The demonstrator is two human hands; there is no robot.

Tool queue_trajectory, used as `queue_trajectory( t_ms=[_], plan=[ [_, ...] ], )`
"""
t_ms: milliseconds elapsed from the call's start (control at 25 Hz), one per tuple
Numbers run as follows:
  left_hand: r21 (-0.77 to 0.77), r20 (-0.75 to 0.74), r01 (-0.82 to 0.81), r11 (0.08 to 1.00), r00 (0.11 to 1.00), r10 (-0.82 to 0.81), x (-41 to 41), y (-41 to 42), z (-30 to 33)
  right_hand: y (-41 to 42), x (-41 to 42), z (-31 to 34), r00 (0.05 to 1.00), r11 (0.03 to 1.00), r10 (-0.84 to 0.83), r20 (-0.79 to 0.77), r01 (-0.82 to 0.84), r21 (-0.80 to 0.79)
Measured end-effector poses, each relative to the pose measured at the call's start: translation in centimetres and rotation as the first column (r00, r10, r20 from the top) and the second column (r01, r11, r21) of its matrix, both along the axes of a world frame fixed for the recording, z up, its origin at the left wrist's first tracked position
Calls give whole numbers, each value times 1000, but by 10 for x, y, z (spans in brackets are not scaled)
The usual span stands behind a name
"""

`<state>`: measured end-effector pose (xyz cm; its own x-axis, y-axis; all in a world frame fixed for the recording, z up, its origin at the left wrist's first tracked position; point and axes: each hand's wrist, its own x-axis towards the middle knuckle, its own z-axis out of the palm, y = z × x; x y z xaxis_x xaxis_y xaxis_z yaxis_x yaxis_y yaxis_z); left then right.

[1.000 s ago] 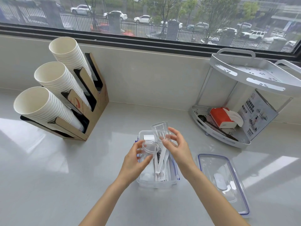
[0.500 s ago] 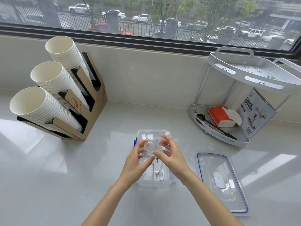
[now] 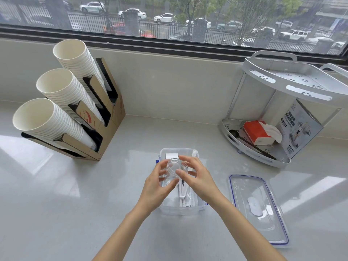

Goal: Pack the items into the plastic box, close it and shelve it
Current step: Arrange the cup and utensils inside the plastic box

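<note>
A: Where does the plastic box sit?

B: On the worktop, straight in front of the person, open at the top. White cutlery lies lengthwise inside, and a white packet rests at the far end.

A: And the hands?

B: Both hover over the box around a stack of clear cups. The left hand curls around the near side of the stack, thumb and fingers closed on it. The right hand pinches its rim from the other side. Two hands probably suit it because thin nested cups flex and slip easily.

A: Why hold it over the far half?

B: The cutlery fills the near part, so free room seems to be toward the packet. Whether the cups touch the box floor cannot be told; the clear plastic hides that.

A: The lid?

B: The lid lies flat on the worktop just right of the box, blue seal showing, within easy reach of the right hand for closing.

A: And shelving?

B: A two-tier rack stands at the back right. Its upper tier looks bare; the lower one carries a tissue pack and a carton. So the top looks the likelier spot.
</note>
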<state>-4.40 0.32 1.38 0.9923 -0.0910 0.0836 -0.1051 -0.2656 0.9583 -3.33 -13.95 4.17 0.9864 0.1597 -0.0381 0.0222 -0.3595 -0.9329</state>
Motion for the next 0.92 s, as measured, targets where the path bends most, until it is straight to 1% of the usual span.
queue_trajectory(
  t_ms=[200,320,440,600,720,800,840,920],
  plan=[
    [-4,-15,-11,1000,1000,11,1,-2,-3,-2,3,-2,999,1000,3,-44,-4,-20],
    [-26,-36,-38,999,999,38,4,-2,-2,-2,4,-5,998,1000,-11,-68,11,-4],
    [-41,-38,-32,999,999,30,7,-2,-1,-2,6,-8,994,999,-18,-105,23,40],
    [-7,-92,-37,999,995,36,11,-2,-8,-1,11,-10,986,998,-48,-163,55,41],
    [101,-58,-22,995,998,28,13,-1,-13,0,13,-14,969,994,-109,-222,108,-17],
    [246,12,-13,969,1000,10,15,2,-16,1,14,-19,951,990,-140,-274,126,-68],
    [345,46,-5,939,999,-11,16,3,-18,2,15,-22,942,988,-148,-301,125,-95],
    [531,80,17,847,994,-70,17,5,-23,4,17,-29,929,983,-150,-337,104,-151]
  ],
)
